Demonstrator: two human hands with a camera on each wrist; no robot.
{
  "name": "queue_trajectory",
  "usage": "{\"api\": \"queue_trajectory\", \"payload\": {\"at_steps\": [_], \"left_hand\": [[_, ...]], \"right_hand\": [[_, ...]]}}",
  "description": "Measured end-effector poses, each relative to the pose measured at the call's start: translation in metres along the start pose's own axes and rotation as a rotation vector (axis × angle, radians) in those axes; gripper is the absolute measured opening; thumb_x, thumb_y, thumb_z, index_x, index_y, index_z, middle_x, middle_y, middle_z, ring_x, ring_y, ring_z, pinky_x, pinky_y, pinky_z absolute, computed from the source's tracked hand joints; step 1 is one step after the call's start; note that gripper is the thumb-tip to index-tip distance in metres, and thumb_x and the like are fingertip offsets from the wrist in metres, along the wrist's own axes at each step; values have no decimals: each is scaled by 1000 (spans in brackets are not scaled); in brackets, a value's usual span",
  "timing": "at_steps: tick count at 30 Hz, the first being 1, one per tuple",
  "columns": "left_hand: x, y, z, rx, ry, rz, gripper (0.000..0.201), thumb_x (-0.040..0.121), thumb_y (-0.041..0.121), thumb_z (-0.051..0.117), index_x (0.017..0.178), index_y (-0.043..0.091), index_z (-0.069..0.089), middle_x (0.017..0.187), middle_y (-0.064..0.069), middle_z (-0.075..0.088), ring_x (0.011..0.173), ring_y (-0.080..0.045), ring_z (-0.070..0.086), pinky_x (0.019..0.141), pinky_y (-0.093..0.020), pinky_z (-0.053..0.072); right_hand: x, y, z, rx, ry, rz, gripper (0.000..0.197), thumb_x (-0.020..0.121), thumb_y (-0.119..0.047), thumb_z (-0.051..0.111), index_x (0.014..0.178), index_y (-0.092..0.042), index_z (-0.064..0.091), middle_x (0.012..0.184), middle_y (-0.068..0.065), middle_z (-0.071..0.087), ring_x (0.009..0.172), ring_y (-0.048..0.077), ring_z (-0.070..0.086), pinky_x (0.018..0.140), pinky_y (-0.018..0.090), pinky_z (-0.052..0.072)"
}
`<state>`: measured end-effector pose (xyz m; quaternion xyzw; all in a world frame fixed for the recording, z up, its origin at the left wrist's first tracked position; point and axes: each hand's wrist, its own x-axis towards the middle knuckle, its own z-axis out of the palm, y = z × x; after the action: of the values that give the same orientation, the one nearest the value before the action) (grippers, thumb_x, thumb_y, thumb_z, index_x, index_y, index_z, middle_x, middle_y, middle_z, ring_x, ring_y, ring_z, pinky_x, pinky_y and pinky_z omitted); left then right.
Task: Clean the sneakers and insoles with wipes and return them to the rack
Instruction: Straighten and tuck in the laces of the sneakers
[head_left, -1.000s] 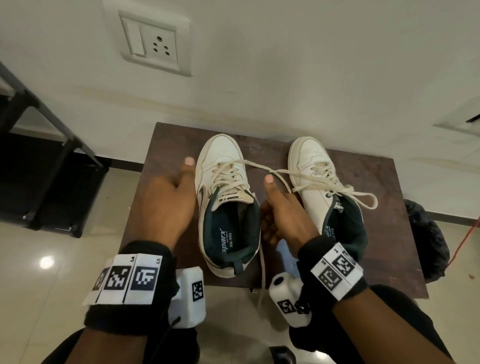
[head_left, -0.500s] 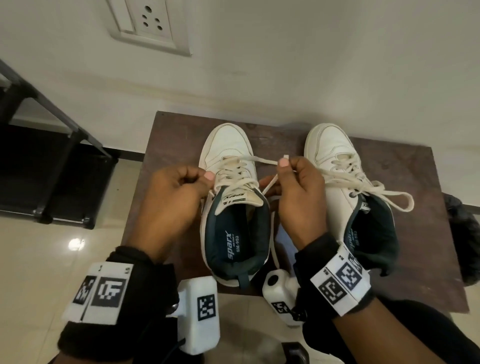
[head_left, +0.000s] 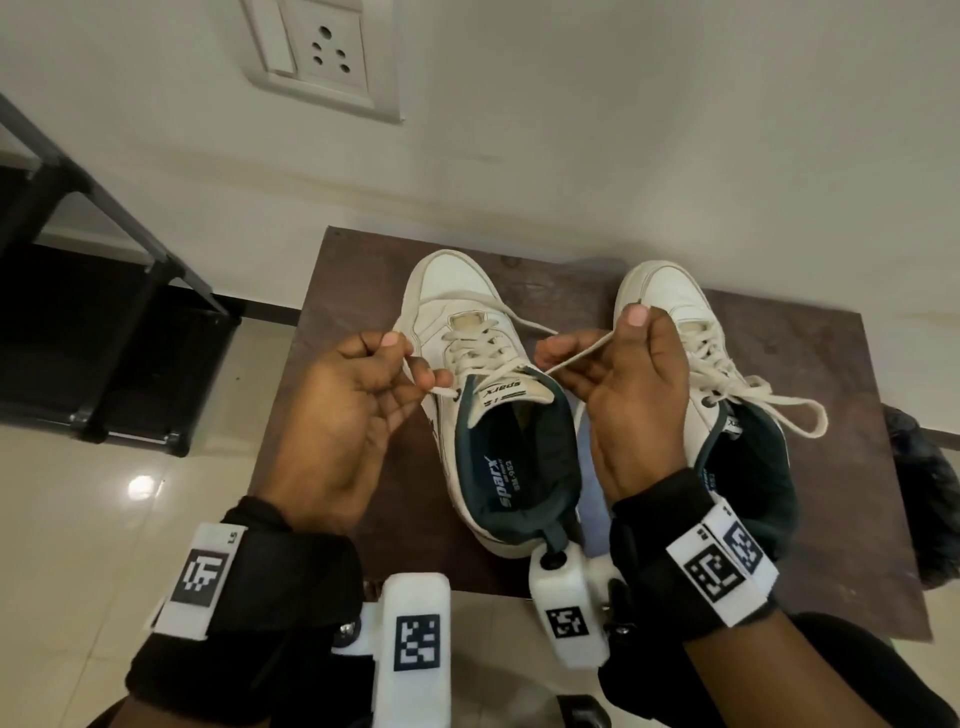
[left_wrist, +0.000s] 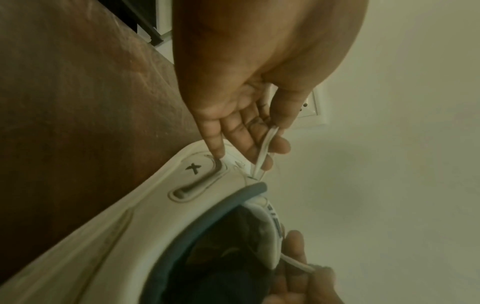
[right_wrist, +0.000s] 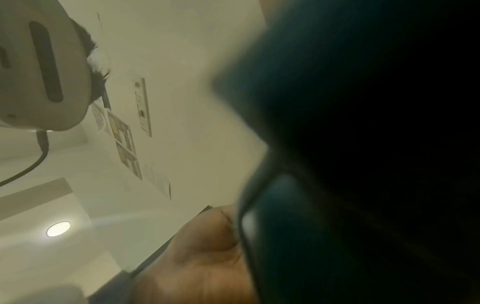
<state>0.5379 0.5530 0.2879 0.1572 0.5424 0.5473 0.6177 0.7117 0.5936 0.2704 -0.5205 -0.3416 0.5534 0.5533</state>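
Two white sneakers with dark green lining stand side by side on a brown table, toes toward the wall. My left hand pinches one end of the left sneaker's cream lace by its top eyelet. My right hand pinches the other end of that lace on the other side of the tongue. In the left wrist view the left hand holds the lace above the sneaker's side. The right sneaker stands partly behind my right hand, its lace ends loose. The right wrist view is mostly blocked by a dark blur.
A black metal rack stands on the floor at the left. A wall socket sits above the table. A dark bag lies at the table's right edge. Pale tiled floor lies at the lower left.
Both hands went from lying beside the left sneaker to pinching its lace ends. They have since drawn the ends apart. The camera view has tilted down.
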Motion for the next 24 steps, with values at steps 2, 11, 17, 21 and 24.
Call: {"api": "queue_trajectory", "payload": {"at_steps": [2,11,17,21,24], "left_hand": [[2,0,1,-79,-12,8,24,100,12,37,85,9,55,62,-2,59,77,-21,67,75,-27,57],[8,-8,9,-196,134,36,27,100,9,36,78,13,51,48,4,33,43,-9,34,54,-27,52],[11,-8,0,-183,234,96,28,100,9,36,77,14,50,47,5,32,41,-8,32,48,-22,46],[11,-7,8,-59,186,238,22,99,9,42,82,12,54,52,3,37,46,-9,40,51,-25,50],[10,-1,16,30,82,321,18,97,10,47,85,12,60,54,2,46,51,-11,48,56,-27,53]], "right_hand": [[-3,-3,6,46,-49,8,22,103,-28,32,91,-12,41,58,10,54,64,30,61,69,39,58],[2,-3,-7,-109,38,-89,26,103,-25,33,80,-15,38,49,-3,31,39,12,33,56,49,57],[3,-7,-10,-163,57,-98,26,103,-23,34,78,-15,38,50,-2,29,41,13,28,49,61,49],[6,-15,-9,-227,-66,-129,21,101,-21,42,81,-14,47,51,-1,33,41,12,32,48,52,52],[9,-28,-9,-350,-208,-263,12,96,-13,53,91,-15,64,62,-8,54,45,2,46,51,30,50]]}}
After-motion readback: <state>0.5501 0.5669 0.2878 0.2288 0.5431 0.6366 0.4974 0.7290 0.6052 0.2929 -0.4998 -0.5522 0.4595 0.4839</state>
